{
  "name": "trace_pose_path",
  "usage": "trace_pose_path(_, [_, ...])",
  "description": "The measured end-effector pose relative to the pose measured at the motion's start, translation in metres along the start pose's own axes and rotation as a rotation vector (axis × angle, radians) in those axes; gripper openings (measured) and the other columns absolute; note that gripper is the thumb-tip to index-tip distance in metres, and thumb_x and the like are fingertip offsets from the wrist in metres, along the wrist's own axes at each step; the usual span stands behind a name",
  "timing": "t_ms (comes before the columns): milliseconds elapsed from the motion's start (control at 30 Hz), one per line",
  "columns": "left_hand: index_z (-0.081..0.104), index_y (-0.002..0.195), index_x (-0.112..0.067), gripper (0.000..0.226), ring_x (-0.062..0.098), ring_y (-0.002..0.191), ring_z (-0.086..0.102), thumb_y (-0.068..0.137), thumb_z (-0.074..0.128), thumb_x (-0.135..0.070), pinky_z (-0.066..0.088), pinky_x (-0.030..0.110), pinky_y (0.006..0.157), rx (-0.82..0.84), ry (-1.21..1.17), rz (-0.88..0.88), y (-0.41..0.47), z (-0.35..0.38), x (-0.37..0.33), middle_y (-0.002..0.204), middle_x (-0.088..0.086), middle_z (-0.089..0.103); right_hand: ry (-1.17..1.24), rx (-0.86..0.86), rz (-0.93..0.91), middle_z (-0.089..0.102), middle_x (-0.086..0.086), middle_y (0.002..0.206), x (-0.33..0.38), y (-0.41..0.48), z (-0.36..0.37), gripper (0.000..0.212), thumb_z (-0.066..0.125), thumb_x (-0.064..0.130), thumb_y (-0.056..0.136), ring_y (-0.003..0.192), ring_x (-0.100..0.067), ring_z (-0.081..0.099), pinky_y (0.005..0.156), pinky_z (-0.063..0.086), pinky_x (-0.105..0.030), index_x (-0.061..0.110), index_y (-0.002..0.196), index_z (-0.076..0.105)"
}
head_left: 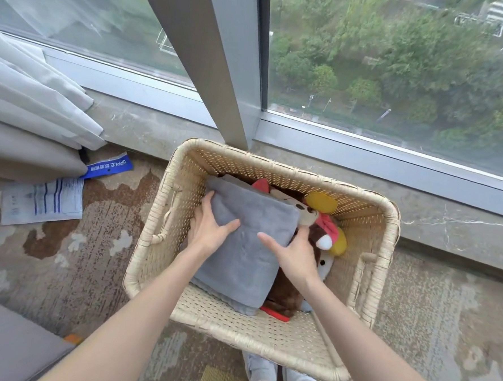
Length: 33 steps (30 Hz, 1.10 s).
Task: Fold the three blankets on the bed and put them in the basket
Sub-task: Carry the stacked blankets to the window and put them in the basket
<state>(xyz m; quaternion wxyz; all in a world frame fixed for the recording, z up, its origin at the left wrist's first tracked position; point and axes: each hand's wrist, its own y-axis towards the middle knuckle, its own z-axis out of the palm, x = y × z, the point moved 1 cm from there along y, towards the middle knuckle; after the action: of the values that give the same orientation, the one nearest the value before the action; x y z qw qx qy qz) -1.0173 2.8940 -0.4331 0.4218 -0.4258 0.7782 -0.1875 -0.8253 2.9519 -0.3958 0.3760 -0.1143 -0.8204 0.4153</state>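
Gripping the grey blanket [241, 248] — left hand [209, 229], right hand [293, 251] — inside the basket [264, 347].

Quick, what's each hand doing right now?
Left hand: gripping the folded grey blanket.
Right hand: gripping the same blanket.

Item 1: grey blanket [251, 219]. Soft fleece, plain grey, folded into a thick oblong pad. It sits inside the basket, in its left half at the centre of the frame, long side running from the far wall towards the near wall and slightly tilted. The left hand [210, 226] and right hand [293, 251] grip its two long edges, thumbs on top.

Item 2: basket [304, 172]. Pale woven wicker, rectangular, open-topped and upright, with a loop handle on each side. It fills the lower middle of the frame.
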Motion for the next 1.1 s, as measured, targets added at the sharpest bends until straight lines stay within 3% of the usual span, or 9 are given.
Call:
trace_pose_path(133, [0.025, 0.146, -0.025, 0.084, 0.029, 0.130, 0.047, 0.080, 0.075, -0.042, 0.041, 0.049, 0.105, -0.027, -0.028, 0.153, -0.004, 0.006, -0.004, 0.143, 0.006, 0.047, -0.060, -0.188, -0.049, 0.066, -0.006, 0.101, 0.003, 0.010, 0.010, 0.036, 0.058, 0.040, 0.091, 0.094, -0.030, 0.063, 0.075, 0.052, -0.041, 0.014, 0.113, 0.049])
trace_pose_path(233, [0.032, 0.138, -0.031, 0.067, 0.022, 0.124, 0.051, 0.084, 0.071, -0.043, 0.044, 0.041, 0.099, -0.040, -0.050, 0.225, -0.013, 0.011, -0.014, 0.136, -0.001, 0.051, -0.021, -0.386, -0.078, 0.061, -0.001, 0.083, -0.006, 0.004, -0.004, 0.015, 0.051, 0.029, 0.094, 0.076, -0.024, 0.060, 0.061, 0.041, -0.033, 0.018, 0.104, 0.051])
trace_pose_path(333, [0.033, 0.132, -0.035, 0.058, 0.020, 0.119, 0.049, 0.085, 0.066, -0.047, 0.046, 0.042, 0.093, -0.047, 0.078, 0.318, -0.020, 0.022, -0.026, 0.129, -0.003, 0.048, -0.053, -0.478, 0.004, 0.064, -0.015, 0.092, -0.018, 0.003, -0.023, 0.019, 0.049, 0.030, 0.095, 0.087, -0.040, 0.061, 0.071, 0.045, -0.041, 0.014, 0.104, 0.049])
trace_pose_path(433, [0.036, 0.138, -0.025, 0.056, 0.027, 0.121, 0.044, 0.090, 0.062, -0.042, 0.045, 0.046, 0.097, -0.252, 0.269, 0.398, -0.023, 0.025, -0.034, 0.133, 0.006, 0.041, -0.110, -0.486, -0.026, 0.060, -0.014, 0.106, -0.010, 0.006, -0.036, 0.026, 0.057, 0.025, 0.091, 0.101, -0.039, 0.058, 0.080, 0.047, -0.043, 0.012, 0.109, 0.044])
trace_pose_path(533, [0.037, 0.147, -0.016, 0.055, 0.026, 0.139, 0.036, 0.097, 0.052, -0.030, 0.032, 0.043, 0.114, -0.446, 0.480, 0.691, -0.018, 0.019, -0.035, 0.153, 0.008, 0.034, -0.441, -0.689, -0.502, 0.052, -0.012, 0.120, 0.010, 0.000, -0.031, 0.042, 0.058, 0.002, 0.079, 0.114, -0.031, 0.051, 0.096, 0.042, -0.040, 0.006, 0.120, 0.049])
trace_pose_path(633, [0.022, 0.156, -0.015, 0.059, 0.021, 0.151, 0.019, 0.101, 0.039, -0.027, 0.019, 0.044, 0.121, -0.289, 0.678, 0.894, -0.004, 0.024, -0.032, 0.163, 0.006, 0.020, -0.646, -0.524, -0.840, 0.048, -0.013, 0.141, 0.007, 0.003, -0.008, 0.047, 0.051, 0.003, 0.086, 0.131, -0.028, 0.044, 0.111, 0.033, -0.040, 0.006, 0.132, 0.051])
trace_pose_path(833, [0.029, 0.154, -0.022, 0.057, 0.029, 0.148, 0.022, 0.100, 0.037, -0.038, 0.020, 0.050, 0.120, -0.135, 0.795, 0.898, 0.043, 0.051, -0.019, 0.161, 0.013, 0.024, -0.925, -0.269, -0.621, 0.021, -0.013, 0.160, -0.047, 0.067, -0.010, 0.063, 0.036, 0.048, 0.099, 0.148, -0.027, 0.017, 0.121, 0.013, -0.042, 0.018, 0.154, 0.023])
trace_pose_path(1000, [0.037, 0.148, -0.017, 0.053, 0.032, 0.142, 0.033, 0.099, 0.036, -0.038, 0.029, 0.056, 0.113, -0.136, 0.775, 0.909, 0.068, 0.084, 0.002, 0.152, 0.014, 0.040, -0.919, -0.332, -0.572, 0.037, -0.016, 0.152, -0.073, 0.102, 0.004, 0.063, 0.041, 0.046, 0.097, 0.141, -0.032, 0.033, 0.119, 0.018, -0.044, 0.014, 0.151, 0.031])
trace_pose_path(1100, [0.033, 0.151, -0.019, 0.055, 0.029, 0.145, 0.029, 0.100, 0.032, -0.040, 0.028, 0.057, 0.113, -0.099, 0.772, 0.881, 0.076, 0.089, 0.009, 0.155, 0.010, 0.036, -0.896, -0.357, -0.585, 0.040, -0.017, 0.149, -0.079, 0.109, 0.013, 0.061, 0.043, 0.044, 0.097, 0.139, -0.033, 0.036, 0.118, 0.021, -0.044, 0.013, 0.149, 0.035])
